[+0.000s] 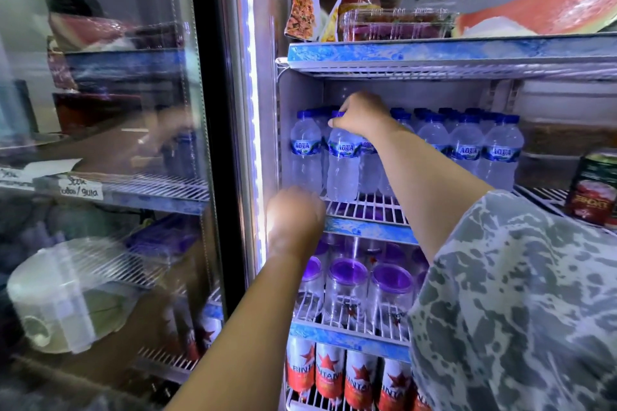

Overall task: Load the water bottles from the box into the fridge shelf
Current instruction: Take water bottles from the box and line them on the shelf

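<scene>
Right hand (362,115) gripped the cap of a water bottle (343,163) standing at the wire shelf (367,207) front. Left hand (295,218), blurred, grip unclear, was below; more bottles (467,147) crowded behind.

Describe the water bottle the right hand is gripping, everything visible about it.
The water bottle is small, of clear ribbed plastic, with a blue cap and a blue AQUA label band around its upper body. It looks full and stands upright at the front of the wire shelf, in the left part of the row, close beside similar bottles. The right hand closes over its cap and shoulder from above. The left hand is lower, at the shelf's front edge, blurred; whether it touches the bottle cannot be told.
</scene>
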A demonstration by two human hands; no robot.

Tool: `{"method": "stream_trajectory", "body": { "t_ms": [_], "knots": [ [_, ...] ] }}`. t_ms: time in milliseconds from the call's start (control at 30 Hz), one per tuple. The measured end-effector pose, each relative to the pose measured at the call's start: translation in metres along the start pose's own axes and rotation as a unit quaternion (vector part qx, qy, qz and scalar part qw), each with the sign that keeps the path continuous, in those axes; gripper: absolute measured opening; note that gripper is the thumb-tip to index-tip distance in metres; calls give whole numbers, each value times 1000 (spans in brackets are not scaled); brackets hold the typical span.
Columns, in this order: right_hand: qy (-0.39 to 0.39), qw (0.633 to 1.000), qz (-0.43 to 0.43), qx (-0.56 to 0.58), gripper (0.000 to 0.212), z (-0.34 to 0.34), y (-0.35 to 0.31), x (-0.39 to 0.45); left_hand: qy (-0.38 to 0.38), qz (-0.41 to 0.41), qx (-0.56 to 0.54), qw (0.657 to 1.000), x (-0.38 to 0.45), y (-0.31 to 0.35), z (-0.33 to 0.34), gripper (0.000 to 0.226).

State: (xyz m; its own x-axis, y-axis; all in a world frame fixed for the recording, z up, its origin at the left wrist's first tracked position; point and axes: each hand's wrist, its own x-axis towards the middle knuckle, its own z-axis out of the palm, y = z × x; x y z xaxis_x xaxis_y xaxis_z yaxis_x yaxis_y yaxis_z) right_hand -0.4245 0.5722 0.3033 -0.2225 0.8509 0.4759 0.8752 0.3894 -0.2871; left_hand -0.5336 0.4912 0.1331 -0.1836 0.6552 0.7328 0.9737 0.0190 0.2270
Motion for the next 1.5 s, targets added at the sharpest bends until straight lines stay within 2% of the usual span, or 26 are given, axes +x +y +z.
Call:
{"method": "stream_trajectory", "body": {
  "t_ms": [133,267,700,933,1100,1267,1367,1500],
  "knots": [
    [13,999,13,33,39,-1,-2,-1,2,-2,0,1000,0,0,0,58],
    [19,996,5,86,33,-1,-7,-5,-9,-6,-11,1000,1,-1,1,61],
    [48,992,-15,113,27,13,-11,-6,-25,-11,-18,999,1,0,-2,74],
    [10,995,22,97,32,8,-13,-6,-36,-10,-18,999,0,1,-5,78],
    [20,995,16,93,38,7,-12,-10,-40,-5,-13,999,0,0,-5,79],
    [48,988,9,143,44,8,-6,-22,-29,8,-6,1000,0,0,-8,78],
    [53,983,10,176,44,7,0,-35,-59,3,-1,998,3,0,-10,68],
    [78,967,36,239,37,-2,17,-76,-61,-25,-100,993,6,10,-16,29]
  ]
}}
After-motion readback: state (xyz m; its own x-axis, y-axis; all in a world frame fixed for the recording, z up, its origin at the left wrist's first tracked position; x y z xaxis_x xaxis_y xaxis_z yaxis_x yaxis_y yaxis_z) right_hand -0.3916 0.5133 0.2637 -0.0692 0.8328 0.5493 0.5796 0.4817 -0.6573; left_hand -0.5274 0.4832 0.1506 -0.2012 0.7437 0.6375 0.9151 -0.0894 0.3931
